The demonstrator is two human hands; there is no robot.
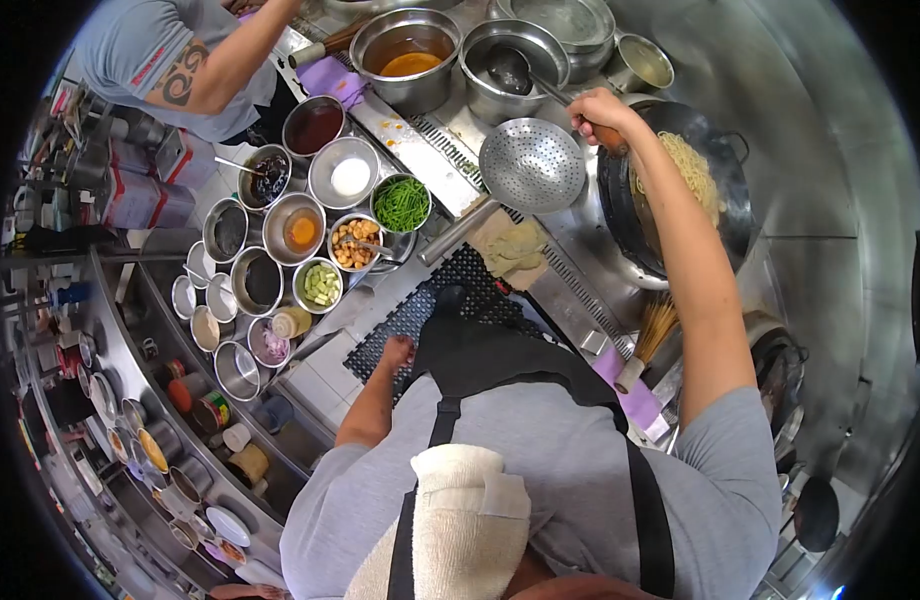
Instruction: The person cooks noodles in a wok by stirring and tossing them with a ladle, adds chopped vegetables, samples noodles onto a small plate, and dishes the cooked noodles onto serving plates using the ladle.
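Observation:
My right hand [602, 112] grips the wooden-ended handle of a ladle [508, 70]. The ladle's dark bowl sits inside a metal pot [480, 93] behind the counter's front edge. Just right of that hand, a black wok [732, 190] holds a heap of pale noodles [692, 170]. A perforated strainer [532, 165] lies below the pot, its thick handle pointing toward the lower left. Down by my apron, my left hand [398, 351] hangs with its fingers curled; nothing shows in it.
Metal bowls of chopped greens [401, 203], sauces and other ingredients crowd the left. A pot of brown liquid [405, 62] stands at the back. A folded cloth [512, 250] and a bamboo brush [653, 335] lie along the counter. A co-worker's tattooed arm [195, 78] is at upper left.

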